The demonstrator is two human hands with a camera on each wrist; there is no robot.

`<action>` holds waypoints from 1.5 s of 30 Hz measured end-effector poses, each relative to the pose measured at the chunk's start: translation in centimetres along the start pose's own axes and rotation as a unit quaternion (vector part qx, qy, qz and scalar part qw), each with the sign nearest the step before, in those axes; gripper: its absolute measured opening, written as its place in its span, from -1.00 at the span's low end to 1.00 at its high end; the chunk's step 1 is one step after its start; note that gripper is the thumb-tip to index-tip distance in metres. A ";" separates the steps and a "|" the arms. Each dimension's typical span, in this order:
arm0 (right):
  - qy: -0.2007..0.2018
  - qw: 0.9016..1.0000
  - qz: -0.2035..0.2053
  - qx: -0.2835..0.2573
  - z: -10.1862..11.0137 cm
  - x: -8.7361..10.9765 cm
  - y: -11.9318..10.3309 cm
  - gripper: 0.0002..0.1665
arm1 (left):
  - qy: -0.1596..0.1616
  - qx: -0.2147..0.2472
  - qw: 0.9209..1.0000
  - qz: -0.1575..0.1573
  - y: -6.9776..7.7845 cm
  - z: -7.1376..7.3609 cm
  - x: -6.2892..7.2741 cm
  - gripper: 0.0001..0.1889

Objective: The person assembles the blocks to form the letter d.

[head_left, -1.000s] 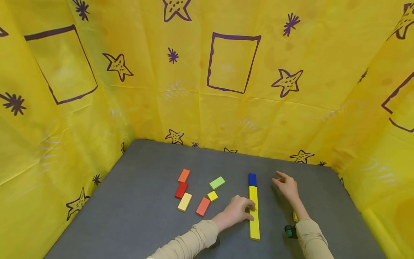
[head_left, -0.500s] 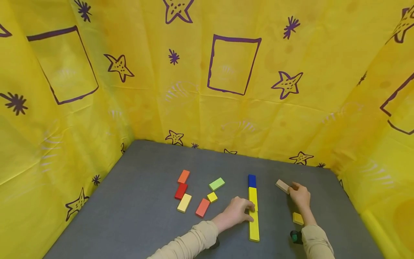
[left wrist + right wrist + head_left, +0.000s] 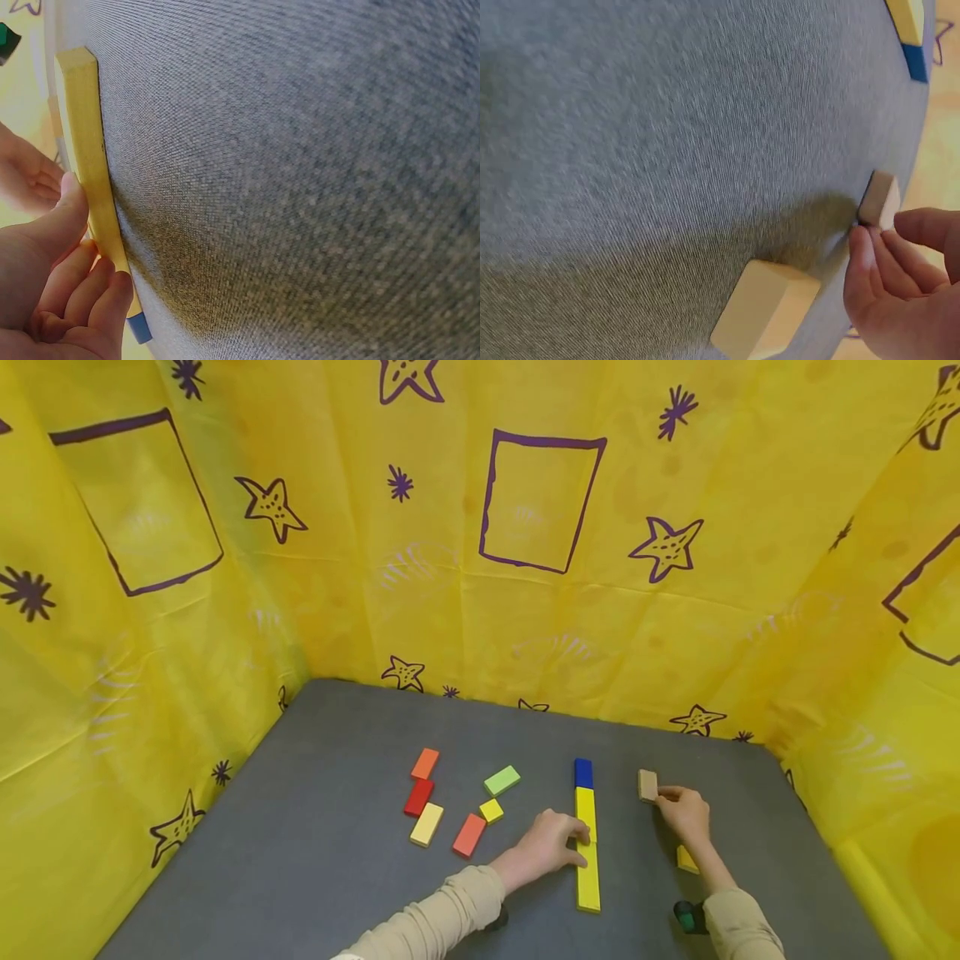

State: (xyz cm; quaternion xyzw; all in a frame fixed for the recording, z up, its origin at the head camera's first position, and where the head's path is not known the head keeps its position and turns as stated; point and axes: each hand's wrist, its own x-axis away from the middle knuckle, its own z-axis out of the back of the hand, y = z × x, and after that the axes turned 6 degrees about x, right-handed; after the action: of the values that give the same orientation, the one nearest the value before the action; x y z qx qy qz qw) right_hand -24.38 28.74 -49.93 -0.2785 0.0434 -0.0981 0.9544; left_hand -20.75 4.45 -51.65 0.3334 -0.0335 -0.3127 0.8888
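In the head view, two yellow blocks lie end to end, the nearer yellow block (image 3: 588, 878) meeting the farther yellow block (image 3: 585, 806), with a blue block (image 3: 583, 773) at the far end. My left hand (image 3: 546, 843) rests at the seam between the yellow blocks, thumb and forefinger spaced apart; the left wrist view shows its thumb (image 3: 71, 199) touching a yellow block's edge. To the right of the row, my right hand (image 3: 684, 814) pinches the near end of a plain wooden block (image 3: 647, 785), also seen as a wooden block (image 3: 880, 199) in the right wrist view.
Left of the row lie an orange block (image 3: 424, 764), a red block (image 3: 418, 797), a cream block (image 3: 427, 824), a coral block (image 3: 468, 836), a green block (image 3: 502, 781) and a small yellow block (image 3: 491, 811). Another yellow block (image 3: 687, 860) sits beside my right wrist. A yellow curtain (image 3: 450, 610) surrounds the table.
My right hand moved right, then slightly back left. The wooden block, hidden at first, appeared slanted and has turned to lie nearly parallel to the row. My left hand has stayed put.
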 end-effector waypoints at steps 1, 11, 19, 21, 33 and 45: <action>-0.005 1.000 0.006 -0.002 0.0 0.1 -0.2 -0.62 | 0.000 0.001 1.000 0.001 0.0 0.0 0.0 -0.74; 0.016 1.000 -0.006 -0.025 -0.8 0.6 -0.2 -0.40 | -0.007 0.005 1.000 0.006 0.1 0.0 -0.1 -0.73; -0.018 0.998 -0.012 -0.051 -1.4 0.1 1.2 0.03 | -0.016 0.011 1.000 0.010 0.3 0.0 0.0 -0.73; -0.007 0.998 -0.012 -0.055 -1.7 0.1 1.3 0.01 | -0.014 0.011 1.000 0.007 0.4 0.0 0.0 -0.73; 0.062 0.997 0.005 -0.037 -2.9 0.1 0.7 -0.13 | -0.006 -0.009 1.000 0.004 0.4 0.3 0.0 -0.74; 0.083 0.996 0.013 -0.042 -3.1 0.1 0.8 -0.19 | -0.006 0.007 1.000 0.007 0.4 0.3 0.1 -0.74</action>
State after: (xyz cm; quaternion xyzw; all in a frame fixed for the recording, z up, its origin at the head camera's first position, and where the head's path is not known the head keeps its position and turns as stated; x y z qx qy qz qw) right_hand -24.54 27.76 -52.95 -0.3083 0.1299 -0.1064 0.9363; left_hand -20.55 4.46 -51.21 0.3376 -0.0437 -0.3079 0.8884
